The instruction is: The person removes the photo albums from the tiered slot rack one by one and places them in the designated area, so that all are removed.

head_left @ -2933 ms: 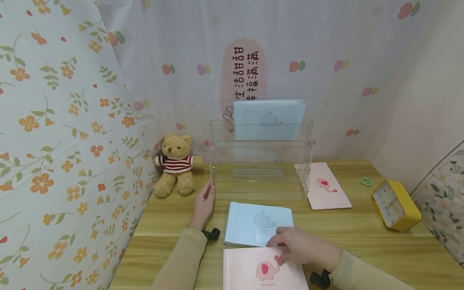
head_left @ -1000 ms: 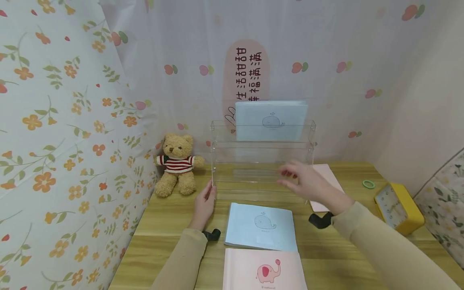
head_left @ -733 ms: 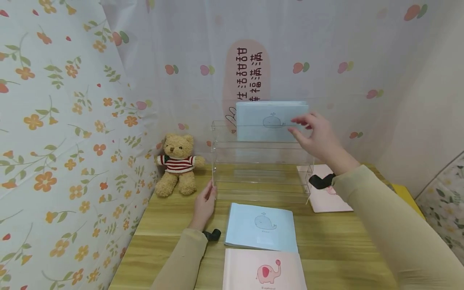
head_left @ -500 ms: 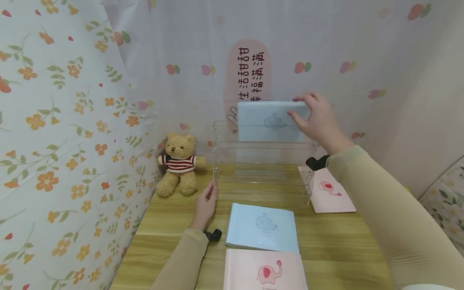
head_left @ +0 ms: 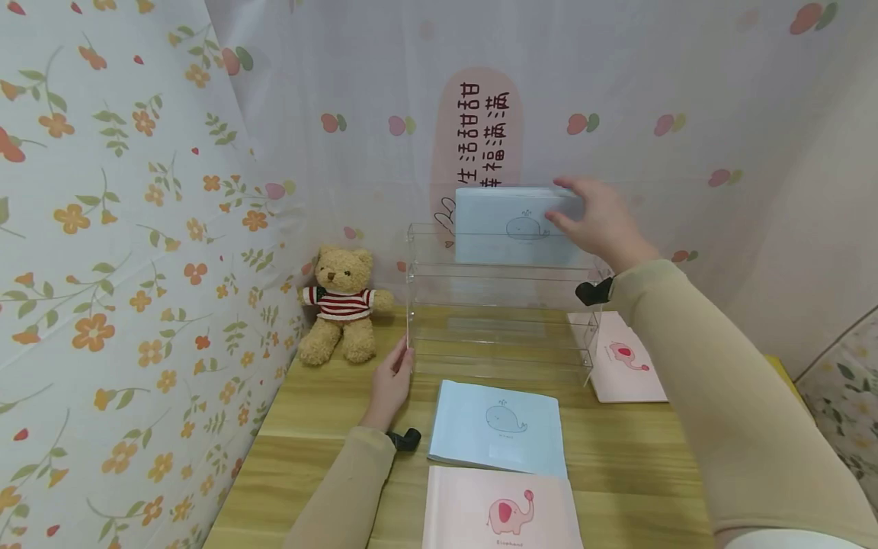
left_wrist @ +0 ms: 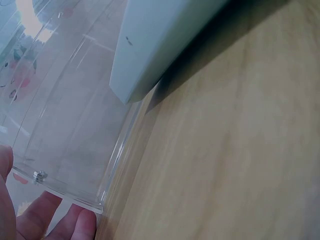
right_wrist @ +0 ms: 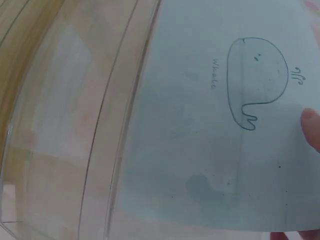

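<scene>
A clear acrylic tiered rack (head_left: pixel 497 305) stands at the back of the wooden table (head_left: pixel 329 412). Upright on its top tier is a blue whale book (head_left: pixel 511 225). My right hand (head_left: pixel 565 202) pinches that book's top right corner, fingers over the top edge and thumb on the cover. The right wrist view shows the whale cover (right_wrist: pixel 225 125) through the acrylic, with a fingertip (right_wrist: pixel 312 127) at its edge. My left hand (head_left: pixel 401 362) holds the rack's left front edge; its fingers (left_wrist: pixel 50 220) lie at the panel's corner (left_wrist: pixel 75 195).
A second blue whale book (head_left: pixel 497 427) lies flat in front of the rack, with a pink elephant book (head_left: pixel 501 511) nearer me. Another pink elephant book (head_left: pixel 620 358) lies right of the rack. A teddy bear (head_left: pixel 341 305) sits at the left by the floral curtain.
My right hand has risen from the pink book at the front, past the rack, to the upright blue book and taken its top corner. The left hand has stayed on the rack.
</scene>
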Action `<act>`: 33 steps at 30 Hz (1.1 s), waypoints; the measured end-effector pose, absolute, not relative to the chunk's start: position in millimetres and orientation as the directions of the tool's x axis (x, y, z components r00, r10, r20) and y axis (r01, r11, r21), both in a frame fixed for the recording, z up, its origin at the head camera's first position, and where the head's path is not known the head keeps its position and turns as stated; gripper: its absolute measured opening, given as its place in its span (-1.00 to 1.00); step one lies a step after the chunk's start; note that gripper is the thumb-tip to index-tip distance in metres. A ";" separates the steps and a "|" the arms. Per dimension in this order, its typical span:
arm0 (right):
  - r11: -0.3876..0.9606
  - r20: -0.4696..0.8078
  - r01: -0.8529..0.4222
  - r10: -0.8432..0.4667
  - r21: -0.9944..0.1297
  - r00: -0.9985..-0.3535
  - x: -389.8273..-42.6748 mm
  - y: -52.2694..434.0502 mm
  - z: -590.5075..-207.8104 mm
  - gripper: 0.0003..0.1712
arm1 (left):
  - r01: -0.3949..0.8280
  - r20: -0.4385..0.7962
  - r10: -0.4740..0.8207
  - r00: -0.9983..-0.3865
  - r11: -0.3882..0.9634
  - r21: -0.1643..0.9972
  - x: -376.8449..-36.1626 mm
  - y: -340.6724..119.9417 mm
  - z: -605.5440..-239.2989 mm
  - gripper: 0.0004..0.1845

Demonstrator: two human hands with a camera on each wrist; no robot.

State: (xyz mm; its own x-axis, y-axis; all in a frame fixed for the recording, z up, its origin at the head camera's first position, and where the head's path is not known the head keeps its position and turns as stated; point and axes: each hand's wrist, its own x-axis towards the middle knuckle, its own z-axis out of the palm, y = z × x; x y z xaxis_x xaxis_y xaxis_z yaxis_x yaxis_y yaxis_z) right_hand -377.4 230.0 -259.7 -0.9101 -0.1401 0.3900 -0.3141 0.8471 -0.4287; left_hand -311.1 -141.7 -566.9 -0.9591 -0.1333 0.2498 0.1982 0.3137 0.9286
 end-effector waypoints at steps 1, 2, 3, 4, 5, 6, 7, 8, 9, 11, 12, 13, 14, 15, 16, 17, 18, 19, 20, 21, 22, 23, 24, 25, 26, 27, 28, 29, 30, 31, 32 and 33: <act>0.842 0.395 -0.315 -0.136 -0.437 -0.909 -377.7 229.3 -261.4 -0.25 | 0.196 0.248 -0.134 -0.960 0.313 0.929 -311.1 -141.7 -566.7 -0.51; 0.834 0.402 -0.319 -0.129 -0.450 -0.906 -377.8 228.4 -263.0 -0.28 | 0.193 0.244 -0.135 -0.960 0.311 0.931 -311.1 -141.7 -566.6 -0.51; 0.823 0.417 -0.330 -0.126 -0.462 -0.900 -378.0 227.4 -264.6 -0.32 | 0.190 0.241 -0.136 -0.961 0.307 0.933 -310.8 -141.7 -566.2 -0.51; 0.812 0.431 -0.339 -0.121 -0.476 -0.894 -378.1 226.3 -266.1 -0.36 | 0.186 0.237 -0.139 -0.962 0.304 0.934 -310.5 -141.6 -565.9 -0.52; 0.801 0.441 -0.343 -0.112 -0.490 -0.891 -378.0 225.3 -267.5 -0.40 | 0.181 0.232 -0.143 -0.962 0.301 0.936 -310.1 -141.5 -565.5 -0.53; 0.791 0.444 -0.343 -0.101 -0.506 -0.890 -378.0 224.3 -268.6 -0.44 | 0.179 0.230 -0.146 -0.962 0.301 0.937 -309.6 -141.4 -565.4 -0.53; 0.784 0.445 -0.339 -0.090 -0.521 -0.891 -377.8 223.3 -269.7 -0.46 | 0.177 0.228 -0.147 -0.962 0.299 0.938 -309.6 -141.2 -565.5 -0.53; 0.777 0.449 -0.339 -0.081 -0.531 -0.890 -377.8 222.7 -270.8 -0.49 | 0.176 0.228 -0.149 -0.962 0.299 0.938 -309.5 -141.1 -565.8 -0.54; 0.772 0.453 -0.337 -0.071 -0.539 -0.889 -378.0 222.2 -271.8 -0.51 | 0.175 0.228 -0.150 -0.962 0.302 0.937 -309.6 -140.9 -566.0 -0.54; 0.765 0.456 -0.326 -0.047 -0.556 -0.889 -378.5 221.5 -273.1 -0.54 | 0.175 0.229 -0.151 -0.962 0.306 0.936 -310.0 -140.6 -566.5 -0.54; 0.759 0.461 -0.325 -0.037 -0.565 -0.887 -378.9 221.1 -273.6 -0.56 | 0.176 0.230 -0.151 -0.961 0.309 0.935 -310.4 -140.4 -566.7 -0.54; 0.756 0.461 -0.320 -0.028 -0.571 -0.887 -379.6 220.7 -274.2 -0.57 | 0.175 0.231 -0.154 -0.961 0.309 0.935 -310.7 -140.3 -566.7 -0.55; 0.752 0.464 -0.318 -0.017 -0.578 -0.885 -380.1 220.2 -274.6 -0.59 | 0.174 0.231 -0.157 -0.960 0.309 0.935 -310.8 -140.3 -566.5 -0.55; 0.745 0.468 -0.315 -0.006 -0.587 -0.884 -380.5 219.5 -275.2 -0.61 | 0.174 0.231 -0.159 -0.960 0.309 0.935 -310.9 -140.2 -566.3 -0.55; 0.737 0.469 -0.311 0.009 -0.600 -0.883 -380.8 218.7 -276.0 -0.62 | 0.173 0.231 -0.161 -0.960 0.308 0.936 -311.1 -140.2 -566.3 -0.56; 0.726 0.466 -0.304 0.025 -0.617 -0.885 -380.7 217.7 -276.7 -0.64 | 0.173 0.231 -0.163 -0.959 0.307 0.936 -311.1 -140.1 -566.2 -0.56; 0.715 0.465 -0.298 0.042 -0.632 -0.884 -380.7 216.8 -277.6 -0.65 | 0.173 0.230 -0.164 -0.959 0.306 0.936 -311.0 -140.0 -566.1 -0.57; 0.703 0.462 -0.291 0.060 -0.649 -0.885 -380.5 215.4 -278.3 -0.65 | 0.174 0.232 -0.164 -0.959 0.304 0.937 -311.0 -140.1 -565.9 -0.57; 0.686 0.459 -0.286 0.080 -0.669 -0.885 -380.2 214.0 -279.1 -0.65 | 0.175 0.233 -0.164 -0.959 0.306 0.936 -311.1 -140.2 -566.0 -0.57; 0.670 0.454 -0.278 0.099 -0.688 -0.885 -379.9 212.6 -280.0 -0.64 | 0.176 0.234 -0.162 -0.959 0.308 0.935 -311.3 -140.1 -566.3 -0.56; 0.656 0.453 -0.274 0.117 -0.703 -0.884 -379.4 211.2 -280.6 -0.62 | 0.177 0.235 -0.159 -0.959 0.313 0.933 -311.3 -140.0 -566.7 -0.56; 0.644 0.457 -0.275 0.131 -0.714 -0.880 -379.2 210.0 -281.2 -0.61 | 0.178 0.236 -0.155 -0.959 0.316 0.932 -311.3 -140.0 -567.4 -0.55; 0.635 0.468 -0.282 0.143 -0.719 -0.872 -379.2 208.5 -282.1 -0.59 | 0.180 0.237 -0.150 -0.960 0.318 0.931 -311.3 -140.4 -568.0 -0.54; 0.625 0.478 -0.291 0.153 -0.725 -0.865 -378.9 207.1 -282.7 -0.58 | 0.180 0.237 -0.147 -0.960 0.321 0.930 -311.5 -140.8 -569.2 -0.53; 0.617 0.490 -0.301 0.160 -0.728 -0.857 -378.8 205.8 -283.2 -0.57 | 0.181 0.238 -0.145 -0.961 0.323 0.929 -311.7 -141.2 -570.3 -0.52; 0.613 0.506 -0.314 0.165 -0.725 -0.846 -378.8 204.7 -283.5 -0.56 | 0.183 0.238 -0.142 -0.961 0.321 0.929 -311.9 -141.6 -571.2 -0.52; 0.608 0.523 -0.328 0.170 -0.723 -0.835 -378.7 203.7 -283.4 -0.56 | 0.187 0.242 -0.142 -0.960 0.320 0.929 -312.2 -142.2 -572.4 -0.52; 0.605 0.536 -0.339 0.176 -0.721 -0.825 -378.6 202.6 -282.9 -0.57 | 0.189 0.245 -0.143 -0.959 0.319 0.929 -312.5 -142.5 -572.8 -0.52; 0.604 0.550 -0.349 0.182 -0.717 -0.815 -378.1 201.6 -282.0 -0.57 | 0.191 0.246 -0.145 -0.958 0.318 0.929 -312.8 -142.7 -572.9 -0.53; 0.600 0.560 -0.356 0.189 -0.716 -0.807 -377.8 200.8 -280.7 -0.58 | 0.191 0.247 -0.147 -0.958 0.318 0.929 -313.4 -142.8 -572.8 -0.54; 0.598 0.570 -0.364 0.195 -0.714 -0.798 -377.4 200.1 -279.1 -0.59 | 0.193 0.250 -0.149 -0.957 0.319 0.928 -313.9 -142.9 -572.3 -0.55; 0.596 0.581 -0.372 0.202 -0.712 -0.788 -377.1 199.5 -277.1 -0.60 | 0.198 0.255 -0.148 -0.956 0.318 0.927 -314.3 -143.0 -571.6 -0.55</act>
